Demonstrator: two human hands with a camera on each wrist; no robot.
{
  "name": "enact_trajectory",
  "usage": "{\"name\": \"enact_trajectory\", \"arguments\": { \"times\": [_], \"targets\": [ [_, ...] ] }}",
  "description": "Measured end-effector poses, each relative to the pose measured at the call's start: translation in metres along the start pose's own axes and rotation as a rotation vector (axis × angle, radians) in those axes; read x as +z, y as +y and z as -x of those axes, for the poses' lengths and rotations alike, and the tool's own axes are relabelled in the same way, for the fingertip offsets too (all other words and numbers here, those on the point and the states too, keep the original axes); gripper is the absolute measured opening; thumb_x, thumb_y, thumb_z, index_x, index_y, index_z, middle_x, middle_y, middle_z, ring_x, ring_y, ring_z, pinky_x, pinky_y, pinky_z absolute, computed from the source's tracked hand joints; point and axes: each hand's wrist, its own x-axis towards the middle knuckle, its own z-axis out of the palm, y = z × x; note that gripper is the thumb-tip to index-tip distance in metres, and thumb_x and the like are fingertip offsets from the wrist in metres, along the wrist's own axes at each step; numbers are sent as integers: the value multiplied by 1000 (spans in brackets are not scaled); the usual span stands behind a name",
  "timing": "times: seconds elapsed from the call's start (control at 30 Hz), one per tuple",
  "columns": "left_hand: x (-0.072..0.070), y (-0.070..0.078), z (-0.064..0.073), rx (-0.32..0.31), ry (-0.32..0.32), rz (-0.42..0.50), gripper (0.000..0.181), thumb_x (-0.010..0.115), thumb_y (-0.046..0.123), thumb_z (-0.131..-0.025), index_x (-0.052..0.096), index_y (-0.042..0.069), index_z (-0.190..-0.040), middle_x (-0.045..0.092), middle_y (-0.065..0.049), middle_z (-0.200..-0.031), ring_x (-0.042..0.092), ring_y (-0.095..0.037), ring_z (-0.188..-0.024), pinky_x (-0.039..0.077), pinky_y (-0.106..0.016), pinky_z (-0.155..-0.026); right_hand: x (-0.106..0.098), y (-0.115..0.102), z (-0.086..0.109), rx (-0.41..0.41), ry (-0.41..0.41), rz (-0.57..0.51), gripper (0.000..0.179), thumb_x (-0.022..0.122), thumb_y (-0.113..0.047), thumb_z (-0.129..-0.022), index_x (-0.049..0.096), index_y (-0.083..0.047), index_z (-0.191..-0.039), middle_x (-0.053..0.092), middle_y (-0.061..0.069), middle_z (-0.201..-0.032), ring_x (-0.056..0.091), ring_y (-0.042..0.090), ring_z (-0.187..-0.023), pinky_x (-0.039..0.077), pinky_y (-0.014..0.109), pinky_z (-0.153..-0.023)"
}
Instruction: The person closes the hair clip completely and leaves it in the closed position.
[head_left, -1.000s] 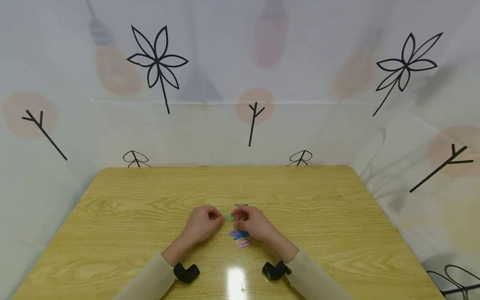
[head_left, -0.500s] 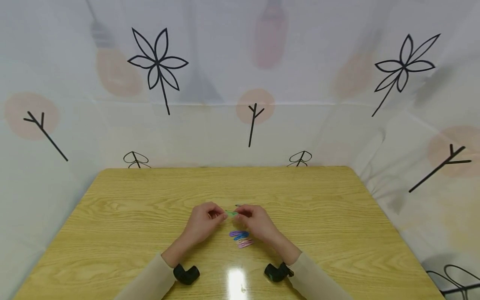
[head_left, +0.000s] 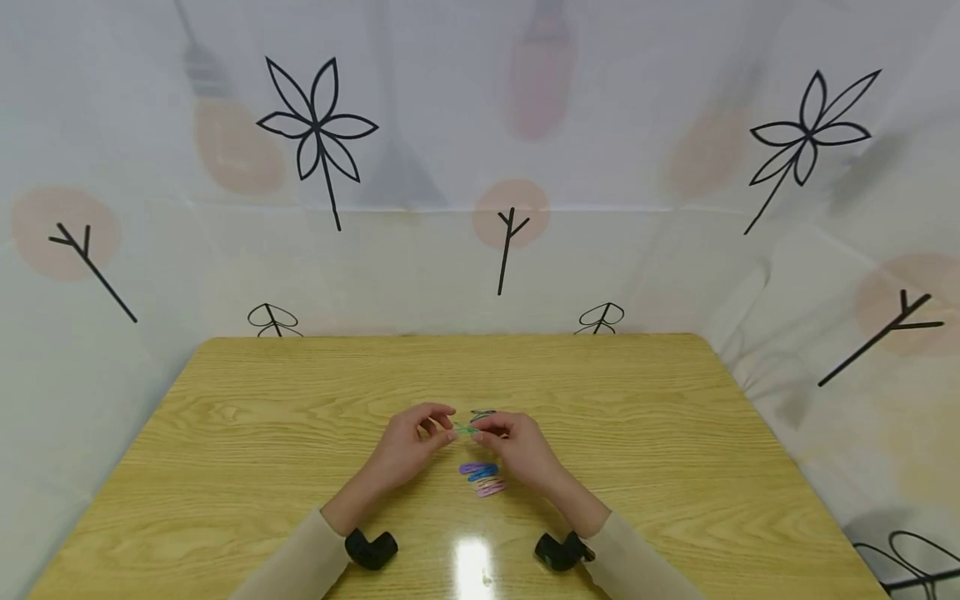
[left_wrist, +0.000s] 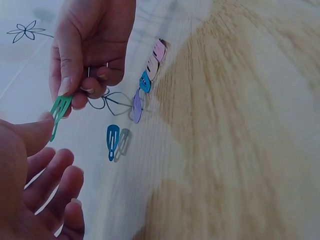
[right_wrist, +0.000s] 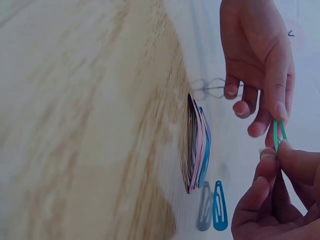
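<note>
A small green snap hair clip (left_wrist: 60,108) is held between the two hands above the table. My right hand (head_left: 521,446) pinches one end of it between thumb and fingertips. At the other end, the thumb of my left hand (head_left: 408,442) touches the clip, while its index finger is lifted away and the remaining fingers are spread loosely. From the right wrist, the green clip (right_wrist: 278,134) shows two strips splayed apart. Beyond the right fingertips lies a teal hair clip (right_wrist: 220,206).
Nearer the body, a short row of hair clips lies on the wooden table (head_left: 300,400): purple (head_left: 470,468), blue (head_left: 483,473), beige (head_left: 487,482) and pink (head_left: 492,490). A patterned cloth (head_left: 420,275) hangs behind the table.
The left index finger has lifted off the green clip, leaving the thumb at it. The right hand has shifted slightly right, and more of the teal clip shows.
</note>
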Motion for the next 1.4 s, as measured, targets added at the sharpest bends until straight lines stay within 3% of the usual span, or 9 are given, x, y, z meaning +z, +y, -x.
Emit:
{"name": "enact_trajectory", "arguments": {
  "times": [0.2,0.67,1.0,1.4],
  "targets": [
    [1,-1,1,21,-67,19,21,67,21,-97,70,12,-116,66,9,-97,60,-13,-85,50,-30,-71,-2,-1,3,-14,4,19,14,65,-11,-97,75,-7,-105,70,3,-97,64,22,-85,52,29,-71],
    [3,2,1,19,-36,7,3,69,20,-96,72,20,-98,64,12,-83,54,-11,-69,47,-28,-61,-3,3,1,-15,15,-2,12,66,-10,-96,76,-7,-103,71,4,-98,63,18,-84,51,27,-71],
    [2,4,3,30,-46,23,5,70,16,-95,72,20,-93,65,11,-83,51,-11,-66,46,-28,-60,-2,4,3,-27,-2,-19,15,65,-9,-97,75,-7,-108,71,5,-102,60,20,-82,49,26,-68],
    [-1,5,4,27,-63,31,8,68,16,-96,72,20,-91,64,11,-82,50,-12,-66,44,-28,-61,-1,6,2,-42,-15,17,12,67,-10,-96,77,-11,-101,71,1,-97,59,14,-81,49,26,-69]
  ]
}}
